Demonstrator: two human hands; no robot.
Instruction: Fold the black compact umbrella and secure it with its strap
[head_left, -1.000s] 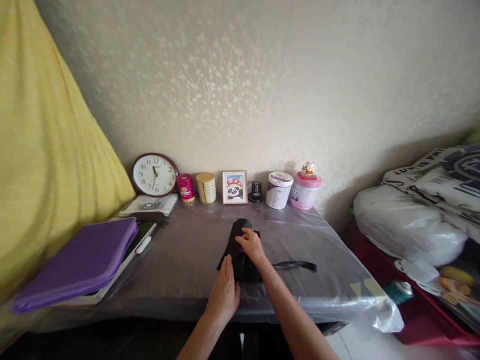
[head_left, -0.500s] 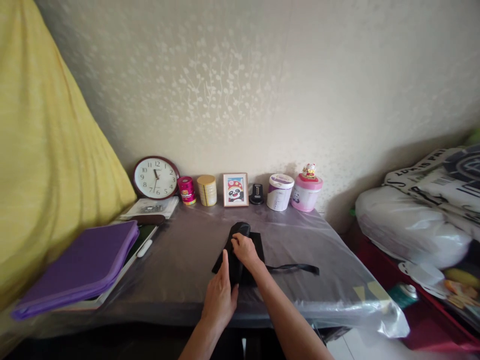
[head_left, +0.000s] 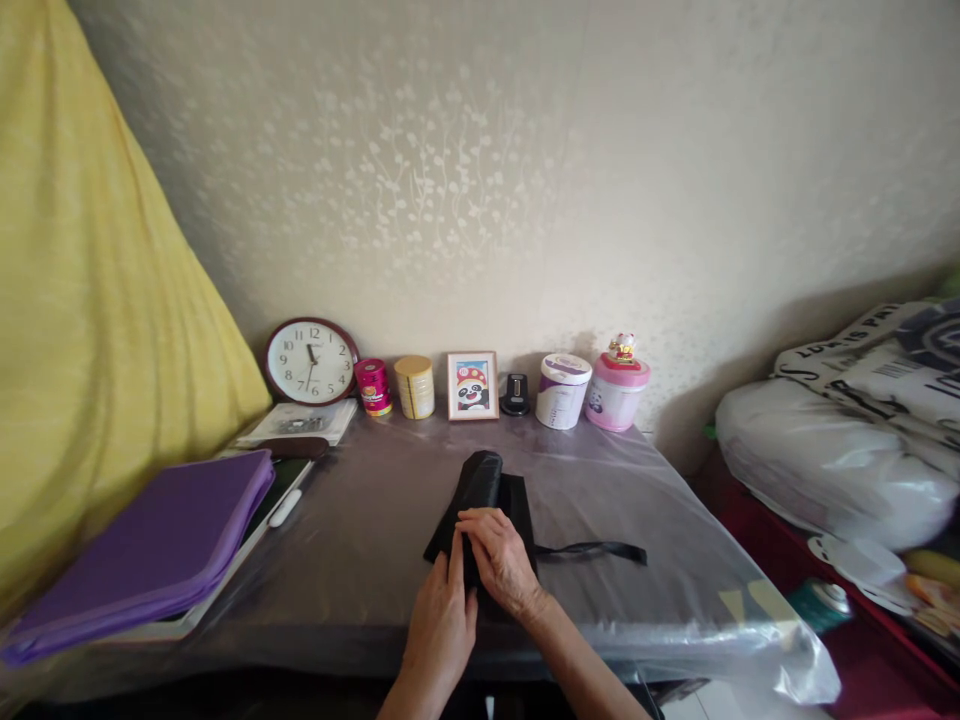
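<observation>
A black bundle [head_left: 480, 480], partly rolled and thick, lies lengthwise on the table with flat black material spread under it on both sides. Its exact kind I cannot make out. From its right side runs a thin black strap [head_left: 600, 550]. My left hand [head_left: 441, 612] holds the bundle's near end, thumb on one side and straight fingers along the other. Over the middle of the bundle my right hand [head_left: 501, 562] is bent, fingers together and pressed on it, their tips close to the left fingertips. The part beneath both hands is hidden.
Plastic film covers the table [head_left: 360, 560]. Left are a purple folder [head_left: 150, 540] and a white pen-like item [head_left: 285, 508]. Along the wall stand a clock [head_left: 312, 362], several tins and tubs, and a framed panda picture [head_left: 472, 386]. Bulky bags [head_left: 832, 460] lie right.
My right hand has slid nearer along the bundle, to beside my left fingertips, and its fingers now lie flatter. More of the bundle's far end shows. The view has shifted slightly.
</observation>
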